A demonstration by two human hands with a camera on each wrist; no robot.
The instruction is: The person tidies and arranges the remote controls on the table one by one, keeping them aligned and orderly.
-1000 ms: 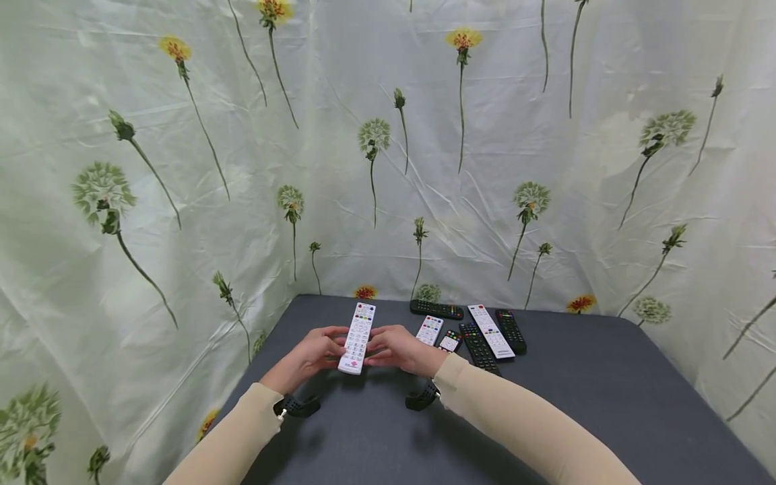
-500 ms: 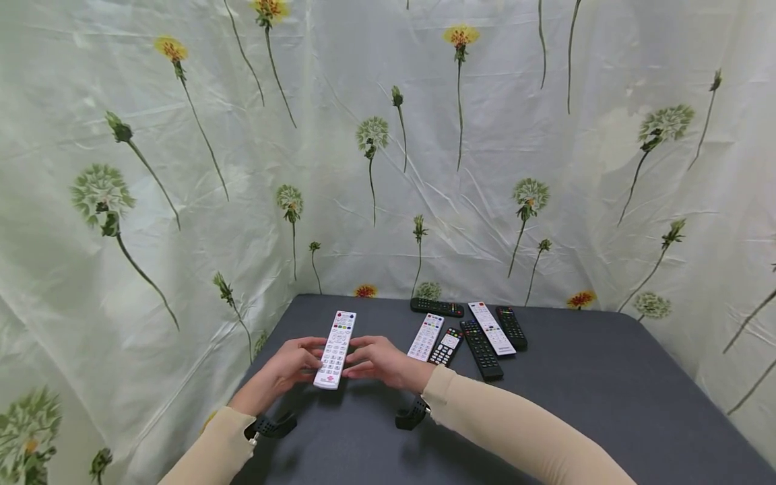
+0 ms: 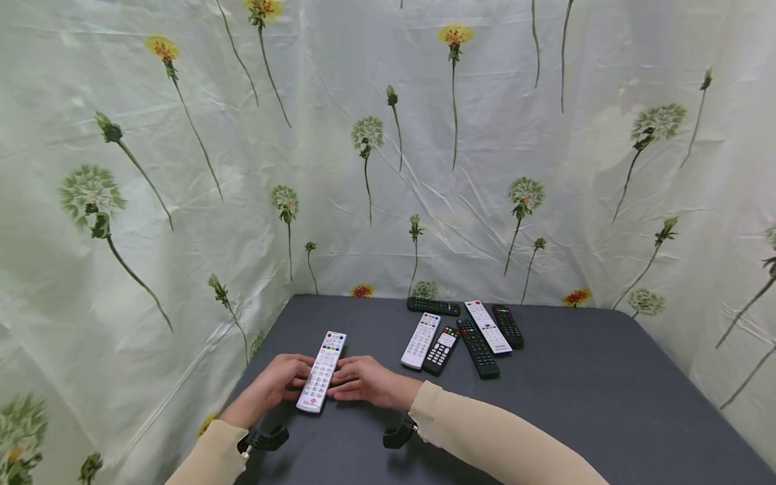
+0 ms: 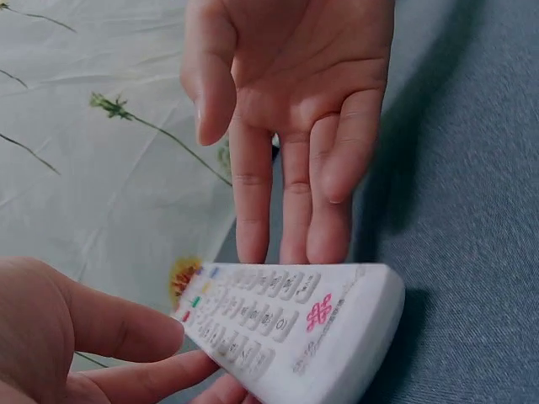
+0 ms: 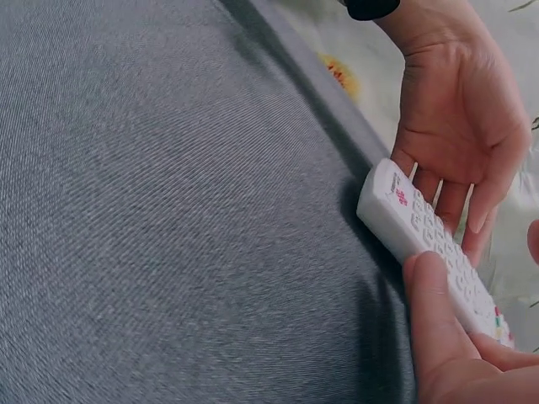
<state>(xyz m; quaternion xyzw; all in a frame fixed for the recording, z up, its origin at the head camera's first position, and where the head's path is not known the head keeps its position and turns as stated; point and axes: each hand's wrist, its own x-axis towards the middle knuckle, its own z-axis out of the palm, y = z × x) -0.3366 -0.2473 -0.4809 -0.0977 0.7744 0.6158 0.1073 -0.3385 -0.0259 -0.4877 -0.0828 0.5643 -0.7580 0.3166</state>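
Note:
A white remote control [image 3: 322,372], buttons upward, lies slantwise at the table's left side, on the cloth or barely above it. My left hand [image 3: 280,381] touches its left edge with nearly straight fingers; my right hand [image 3: 371,382] touches the opposite edge. Up close in the left wrist view, the right hand [image 4: 295,101] has extended fingertips meeting the side of the remote [image 4: 312,337], and the left hand [image 4: 93,337] sits along the other side. Fingertips of the left hand [image 5: 459,118] are partly hidden behind the remote [image 5: 421,223] in the right wrist view.
Right of my hands lie another white remote [image 3: 421,341], a small black one with white buttons [image 3: 441,351], several black remotes [image 3: 479,348] and a long white one [image 3: 488,327]. A flowered curtain [image 3: 388,148] hangs behind the dark table [image 3: 576,404].
Both hands have moved left and toward me with the white remote between them, lowering it to the table. The small black remote and its white neighbour have come into fuller view.

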